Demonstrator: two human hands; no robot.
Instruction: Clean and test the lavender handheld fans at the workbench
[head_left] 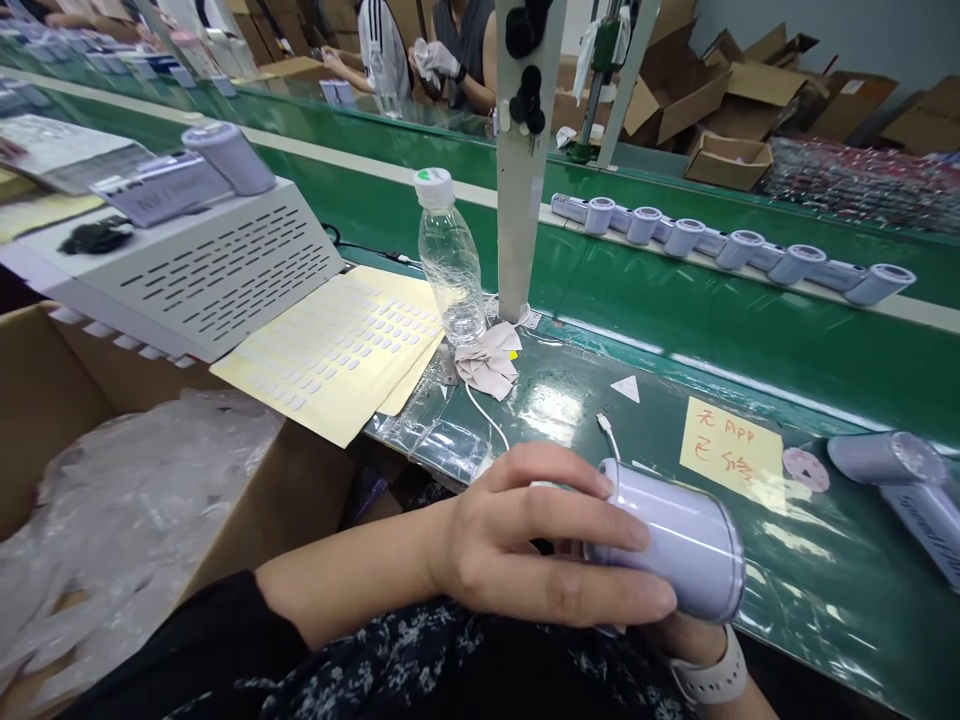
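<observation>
A lavender handheld fan (679,535) with a thick round barrel lies across my front, above the near edge of the bench. My left hand (540,540) is closed over the barrel's left end, its fingers wrapped along the top. Beneath the barrel is my right hand (679,635), with a pale band on its wrist; its fingers are hidden, so their grip does not show. Just behind the barrel rises the white plug of a cable (606,425). Another lavender fan (885,460) rests at the right, by a yellow handwritten note (731,450).
A plastic bottle (450,260) and crumpled tissue (489,360) stand near a metal post (521,160). Left are yellow label sheets (337,350), a slotted white case (217,260) and a carton of plastic bags (150,500). Several fans (682,238) line the conveyor; co-workers sit beyond.
</observation>
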